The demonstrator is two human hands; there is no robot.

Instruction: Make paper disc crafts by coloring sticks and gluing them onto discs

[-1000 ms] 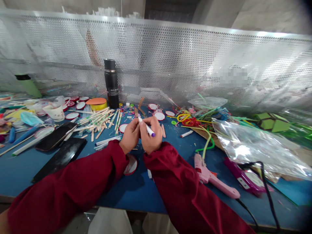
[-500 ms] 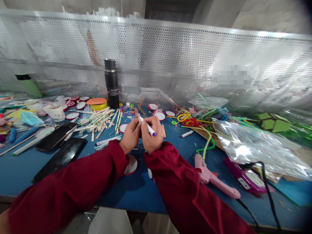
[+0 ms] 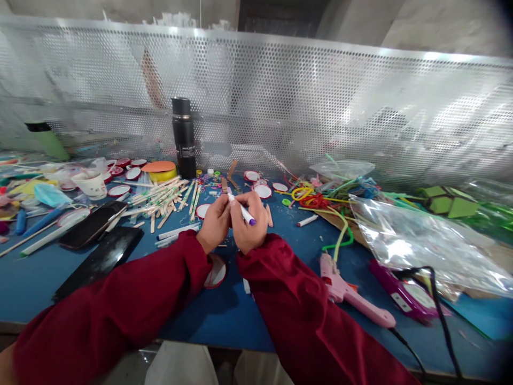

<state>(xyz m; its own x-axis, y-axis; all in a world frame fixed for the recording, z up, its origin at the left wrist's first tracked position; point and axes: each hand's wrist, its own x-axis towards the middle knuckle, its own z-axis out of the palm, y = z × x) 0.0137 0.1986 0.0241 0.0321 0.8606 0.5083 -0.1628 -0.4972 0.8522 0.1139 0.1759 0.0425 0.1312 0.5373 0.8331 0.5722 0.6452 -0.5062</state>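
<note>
Above the middle of the blue table (image 3: 48, 272), my right hand (image 3: 250, 224) grips a white marker with a purple end (image 3: 242, 209), its tip pointing up and left. My left hand (image 3: 214, 223) is closed right beside it, fingertips pinched at the marker's tip on something too small to make out. Both arms wear dark red sleeves. A round red-rimmed white disc (image 3: 215, 270) lies on the table under my wrists.
A pink glue gun (image 3: 348, 291) with a black cord lies to the right, near clear plastic bags (image 3: 409, 240). Wooden sticks (image 3: 162, 198), more discs, a black flask (image 3: 183, 137) and two dark phones (image 3: 96, 240) are to the left. A perforated metal screen (image 3: 280, 101) backs the table.
Almost nothing: the marker and my right hand shift by a few pixels while both hands stay together in the same spot.
</note>
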